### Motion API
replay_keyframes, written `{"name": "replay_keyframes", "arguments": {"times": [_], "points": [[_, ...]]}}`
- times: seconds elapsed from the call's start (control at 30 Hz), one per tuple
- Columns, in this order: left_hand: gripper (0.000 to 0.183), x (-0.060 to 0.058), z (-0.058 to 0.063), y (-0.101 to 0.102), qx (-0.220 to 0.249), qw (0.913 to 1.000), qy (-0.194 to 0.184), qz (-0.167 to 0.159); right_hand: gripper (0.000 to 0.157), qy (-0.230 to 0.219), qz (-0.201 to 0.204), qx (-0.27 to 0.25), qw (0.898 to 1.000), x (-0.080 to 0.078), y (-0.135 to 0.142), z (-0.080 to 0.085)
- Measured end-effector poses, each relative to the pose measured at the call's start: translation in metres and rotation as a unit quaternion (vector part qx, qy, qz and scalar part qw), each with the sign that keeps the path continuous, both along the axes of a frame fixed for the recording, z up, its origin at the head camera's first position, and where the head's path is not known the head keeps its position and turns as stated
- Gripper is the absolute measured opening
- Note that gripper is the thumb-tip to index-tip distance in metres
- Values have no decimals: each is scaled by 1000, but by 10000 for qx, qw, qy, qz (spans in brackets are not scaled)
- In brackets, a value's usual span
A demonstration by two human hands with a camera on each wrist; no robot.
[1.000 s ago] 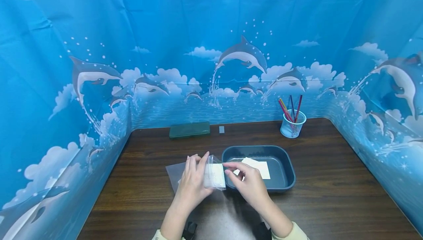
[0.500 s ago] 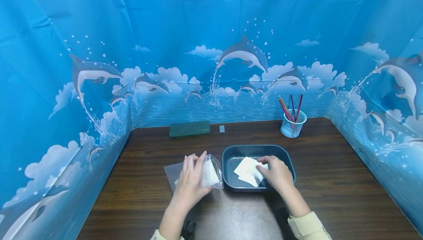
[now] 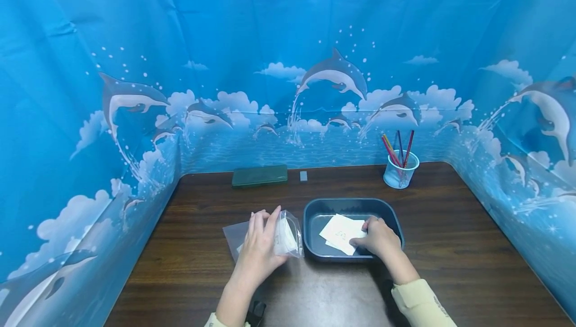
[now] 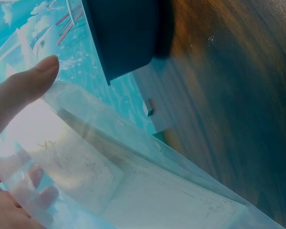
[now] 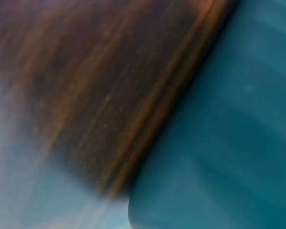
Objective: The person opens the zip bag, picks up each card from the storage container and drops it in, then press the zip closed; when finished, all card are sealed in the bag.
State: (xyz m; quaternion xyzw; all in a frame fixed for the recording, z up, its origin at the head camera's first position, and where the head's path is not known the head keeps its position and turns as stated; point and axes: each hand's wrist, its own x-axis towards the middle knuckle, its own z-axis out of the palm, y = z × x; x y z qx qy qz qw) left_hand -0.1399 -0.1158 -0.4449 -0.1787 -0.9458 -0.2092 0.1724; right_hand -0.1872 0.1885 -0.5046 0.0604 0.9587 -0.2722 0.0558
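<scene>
My left hand (image 3: 258,249) grips a clear plastic bag (image 3: 294,237) just left of the dark tray (image 3: 310,252). White cards with faint printing (image 4: 157,191) are inside the bag. In the left wrist view, the thumb lies at the bag's upper edge and other fingers show through the film. My right hand (image 3: 382,239) reaches into the tray, its thumb and fingers curled at the right edge of overlapping white cards (image 3: 339,232) with small markings; it appears to pinch the top card. The right wrist view shows the tray's teal wall (image 5: 229,133) but no hand.
Another flat translucent sheet or bag (image 3: 231,234) lies under the left hand. At the back of the dark wooden table (image 3: 202,267) are a green case (image 3: 259,176), a small grey block (image 3: 303,176) and a mesh cup (image 3: 400,172) of pencils. A dolphin-print curtain surrounds the table.
My right hand moved from the bag's opening to the cards in the tray, then slightly lower along their edge. The top card now lies turned. My left hand tilted the bag and shifted slightly left.
</scene>
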Motion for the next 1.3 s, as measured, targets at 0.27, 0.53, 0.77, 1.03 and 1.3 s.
{"name": "replay_keyframes", "arguments": {"times": [0.27,0.53,0.77,1.03,1.3], "points": [[114,0,-1,-1,5,10000,-42,-15,61,-345,78,250,9991,-1,0,-2],[113,0,0,1,23,9999,-105,-46,56,-394,78,32,9992,0,2,-2],[113,0,0,1,37,9999,-112,-91,48,-403,8,-644,9971,-2,4,2],[114,-1,-2,2,-8,10000,-33,-68,35,-110,-108,-1190,9928,-4,6,2],[114,-1,-3,1,-37,10000,17,-64,29,273,-117,-1395,9898,-3,5,3]]}}
